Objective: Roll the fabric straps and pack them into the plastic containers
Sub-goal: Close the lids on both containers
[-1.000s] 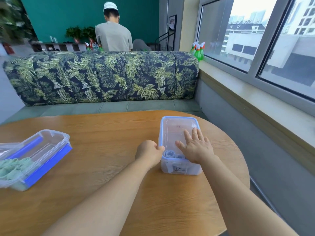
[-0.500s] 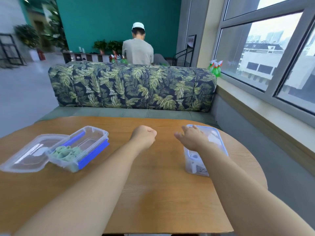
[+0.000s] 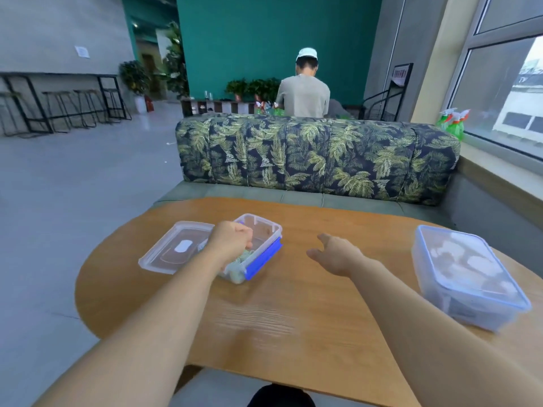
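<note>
Fingers: on my left hand [image 3: 232, 240] the fingers [image 3: 245, 232] curl down into the open container [image 3: 266, 227]; I cannot tell if they grip a strap. Right hand [image 3: 338, 255] spread, empty.
Straps: green straps [image 3: 236, 274] lie in that container, beside its loose lid [image 3: 176, 248].
Change: both hands have left the lidded container [image 3: 467, 274], far right on the counter [image 3: 293, 318].
Meaning: I judge that box packed; the next strap comes now.

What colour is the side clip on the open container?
Blue: the side clip of the open container, best in the head view.

Leaf-print sofa [image 3: 317, 160] behind wooden table [image 3: 279, 318]; person [image 3: 304, 96] beyond.
</note>
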Demonstrator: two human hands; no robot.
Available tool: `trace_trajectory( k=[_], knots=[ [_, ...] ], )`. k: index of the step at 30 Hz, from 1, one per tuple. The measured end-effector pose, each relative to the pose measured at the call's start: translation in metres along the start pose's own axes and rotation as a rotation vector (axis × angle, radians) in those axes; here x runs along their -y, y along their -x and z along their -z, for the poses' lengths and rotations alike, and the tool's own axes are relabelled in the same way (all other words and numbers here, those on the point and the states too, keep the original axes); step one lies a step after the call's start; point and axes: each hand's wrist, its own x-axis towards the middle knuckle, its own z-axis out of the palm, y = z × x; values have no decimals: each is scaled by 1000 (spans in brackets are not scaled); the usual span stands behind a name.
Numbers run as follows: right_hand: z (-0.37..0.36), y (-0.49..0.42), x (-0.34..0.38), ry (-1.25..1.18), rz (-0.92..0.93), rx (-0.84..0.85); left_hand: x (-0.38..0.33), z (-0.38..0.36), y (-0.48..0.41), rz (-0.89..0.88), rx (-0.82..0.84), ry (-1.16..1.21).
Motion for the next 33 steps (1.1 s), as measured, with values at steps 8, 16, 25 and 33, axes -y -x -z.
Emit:
trace_trajectory(
  k=[8,16,25,33],
  knots=[
    [-34,-23,63,-50,77,-88,81,74,-31,98,-266,-210],
    [-51,-47,95,-143,142,-217,137,72,-60,132,-100,-726],
    [-54,-61,102,-182,134,-273,146,69,-70,-82,-169,-1063],
    [-50,-57,119,-247,195,-365,130,100,-73,-191,-302,-1199]
  ],
)
